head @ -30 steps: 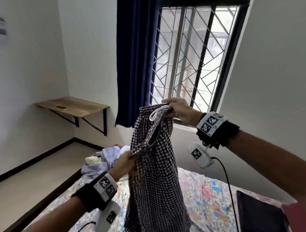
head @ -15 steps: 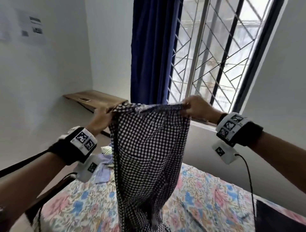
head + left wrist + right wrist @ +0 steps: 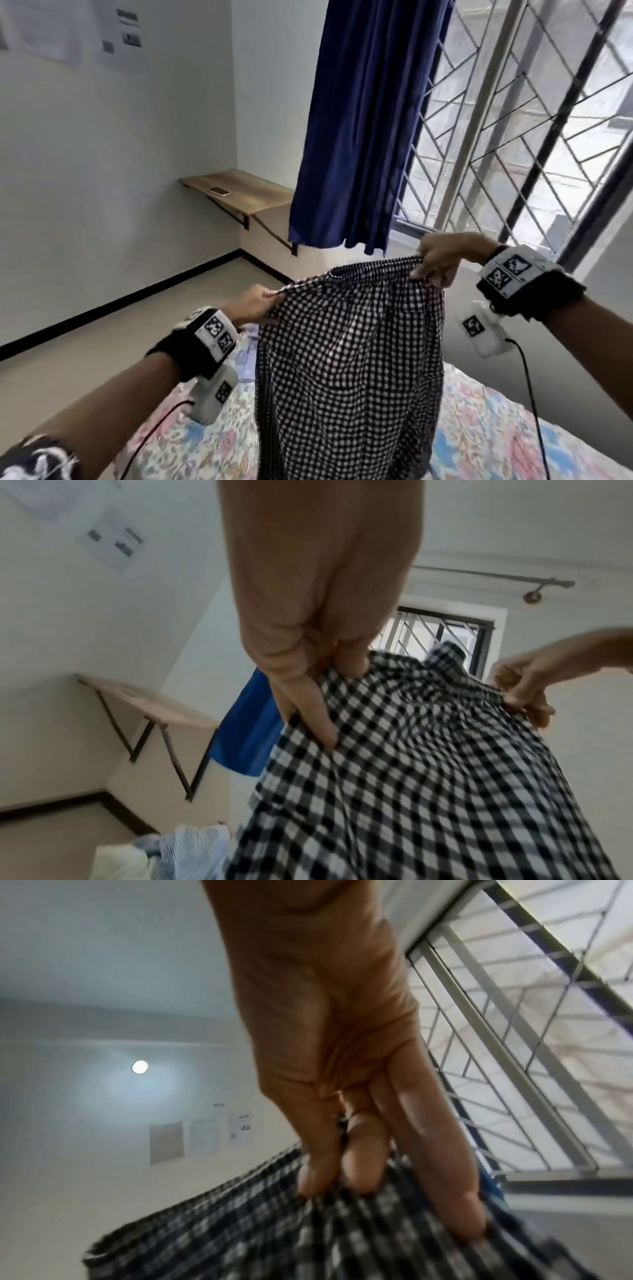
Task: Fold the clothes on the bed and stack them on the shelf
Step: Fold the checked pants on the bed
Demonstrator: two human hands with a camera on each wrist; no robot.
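checked garment (image 3: 346, 359) held above bed (image 3: 479, 428) | left hand (image 3: 255, 303), right hand (image 3: 442, 260) grips pinch waistband corners | judged: spreads it flat for folding

The lower part of the checkered garment (image 3: 346, 370) is cut off by the bottom edge of the head view, so its type cannot be determined. It covers most of the clothes pile (image 3: 247, 353) and part of the bed (image 3: 486, 428). The wall papers (image 3: 68, 31) are blurred and illegible. Motion blur softens the right hand (image 3: 346, 1096) in the right wrist view
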